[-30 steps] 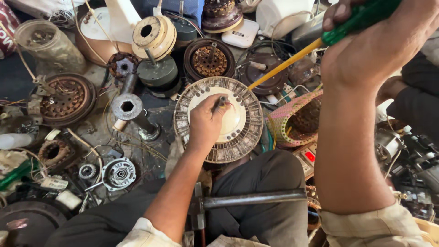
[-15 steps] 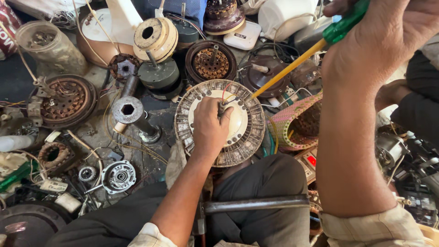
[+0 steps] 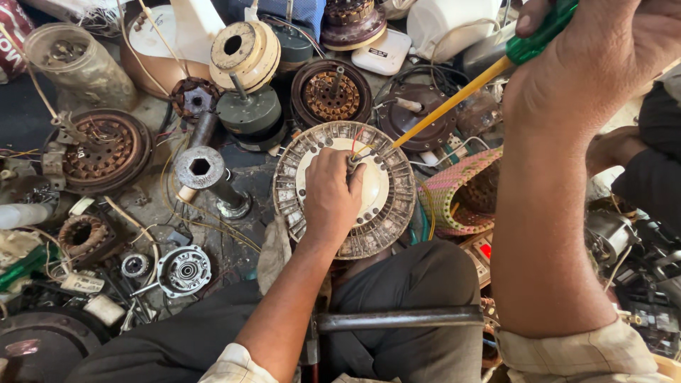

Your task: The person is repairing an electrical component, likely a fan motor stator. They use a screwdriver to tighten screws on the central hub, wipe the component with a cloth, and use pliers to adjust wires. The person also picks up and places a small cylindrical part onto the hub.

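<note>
on crowded floor, left hand (image 3: 332, 195) atop fan motor (image 3: 383, 220)

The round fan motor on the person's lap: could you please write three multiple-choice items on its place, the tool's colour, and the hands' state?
1. Where does the left hand rest?
A on the round fan motor
B on the glass jar
C on the floor

2. What colour is the screwdriver shaft?
A black
B yellow
C red

3. What is the right hand doing?
A hanging empty
B gripping the green handle
C holding wire

Answers: A, fingers lie on its pale centre; B, a yellow shaft meets the motor; B, fingers wrap the handle.
</note>
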The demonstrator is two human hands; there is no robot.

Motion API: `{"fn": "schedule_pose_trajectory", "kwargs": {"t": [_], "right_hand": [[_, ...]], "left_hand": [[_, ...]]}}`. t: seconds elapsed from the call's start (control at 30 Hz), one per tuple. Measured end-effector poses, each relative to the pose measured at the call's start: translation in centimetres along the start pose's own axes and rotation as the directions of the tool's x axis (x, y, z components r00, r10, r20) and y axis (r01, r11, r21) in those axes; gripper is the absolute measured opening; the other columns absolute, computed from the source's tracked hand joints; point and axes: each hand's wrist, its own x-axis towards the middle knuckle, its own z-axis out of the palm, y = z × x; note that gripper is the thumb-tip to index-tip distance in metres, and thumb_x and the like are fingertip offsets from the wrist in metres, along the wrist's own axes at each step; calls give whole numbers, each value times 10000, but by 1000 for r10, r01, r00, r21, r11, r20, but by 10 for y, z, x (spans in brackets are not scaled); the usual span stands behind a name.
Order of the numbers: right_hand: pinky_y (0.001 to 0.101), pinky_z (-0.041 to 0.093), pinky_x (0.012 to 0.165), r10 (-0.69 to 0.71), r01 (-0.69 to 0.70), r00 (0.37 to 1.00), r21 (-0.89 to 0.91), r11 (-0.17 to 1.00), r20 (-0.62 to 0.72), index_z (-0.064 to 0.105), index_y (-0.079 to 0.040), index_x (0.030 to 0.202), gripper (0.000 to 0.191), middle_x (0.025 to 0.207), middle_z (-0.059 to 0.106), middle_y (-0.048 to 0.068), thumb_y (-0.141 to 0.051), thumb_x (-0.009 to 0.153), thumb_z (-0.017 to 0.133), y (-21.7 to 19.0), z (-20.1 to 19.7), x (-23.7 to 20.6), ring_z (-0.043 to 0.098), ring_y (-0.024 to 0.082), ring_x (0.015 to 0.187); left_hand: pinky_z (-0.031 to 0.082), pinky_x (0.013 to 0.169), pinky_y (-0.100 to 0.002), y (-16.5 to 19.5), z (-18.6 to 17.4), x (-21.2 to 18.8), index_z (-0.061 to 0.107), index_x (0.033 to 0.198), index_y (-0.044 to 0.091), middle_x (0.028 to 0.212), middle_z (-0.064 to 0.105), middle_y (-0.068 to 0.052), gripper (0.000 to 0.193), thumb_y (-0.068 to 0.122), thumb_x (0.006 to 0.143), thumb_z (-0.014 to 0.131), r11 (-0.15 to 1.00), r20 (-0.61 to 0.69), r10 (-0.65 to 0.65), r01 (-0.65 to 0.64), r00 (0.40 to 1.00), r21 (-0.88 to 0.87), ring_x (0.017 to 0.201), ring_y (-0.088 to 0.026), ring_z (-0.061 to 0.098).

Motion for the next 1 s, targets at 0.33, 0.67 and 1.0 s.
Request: {"fn": "schedule_pose_trajectory", "kwargs": {"t": [0.33,0.67,1.0], "right_hand": [[385,430,517,3,-3,1000,2,1000,-18,560,64,1110,242,857,587,196,-89,1275,649,1,1,-8,557,280,622],[380,444,545,26,-29,998,-48,998,-64,574,52,1087,312,861,600,185,-219,1241,566,0,-6,-10,558,268,643],[415,470,552,32,-39,996,-69,997,-88,568,58,1029,384,815,588,208,-274,1196,472,9,-21,-10,563,314,604]], "left_hand": [[458,886,-456,-3,4,-2,612,1073,28,1011,585,-112,262,178,913,754,1000,19,0,-1,1000,31,988,-312,587],[456,886,-463,-4,6,-2,604,1071,37,1007,583,-114,264,169,902,759,1000,-1,14,-14,1000,25,984,-320,584],[457,891,-465,-3,6,-2,608,1071,43,1012,589,-113,261,172,903,760,999,0,12,-12,1000,31,994,-323,587]]}}
